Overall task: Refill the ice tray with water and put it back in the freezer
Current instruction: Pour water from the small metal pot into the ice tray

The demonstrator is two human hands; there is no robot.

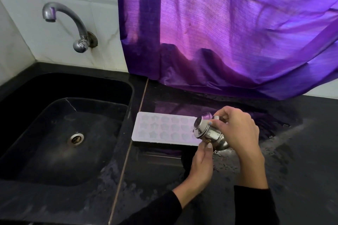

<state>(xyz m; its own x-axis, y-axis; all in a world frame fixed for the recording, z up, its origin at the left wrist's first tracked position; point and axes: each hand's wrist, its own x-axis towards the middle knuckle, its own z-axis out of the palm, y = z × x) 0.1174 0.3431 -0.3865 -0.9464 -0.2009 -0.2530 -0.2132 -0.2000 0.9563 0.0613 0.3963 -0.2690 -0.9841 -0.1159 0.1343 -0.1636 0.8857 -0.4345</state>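
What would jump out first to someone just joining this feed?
The glowing purple curtain fills the upper right, draping onto the black counter. Below it, both hands tip a small steel pot over the right end of the white ice tray: right hand on top, left hand beneath. A black sink sits left.

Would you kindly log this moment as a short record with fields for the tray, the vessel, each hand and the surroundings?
tray: white ice tray with shaped cavities, flat on the black counter right of the sink
vessel: small steel pot, tilted over the tray's right end
right hand: right hand grips the pot
left hand: left hand supports it from below
tap: tap, no water running
backdrop: purple curtain
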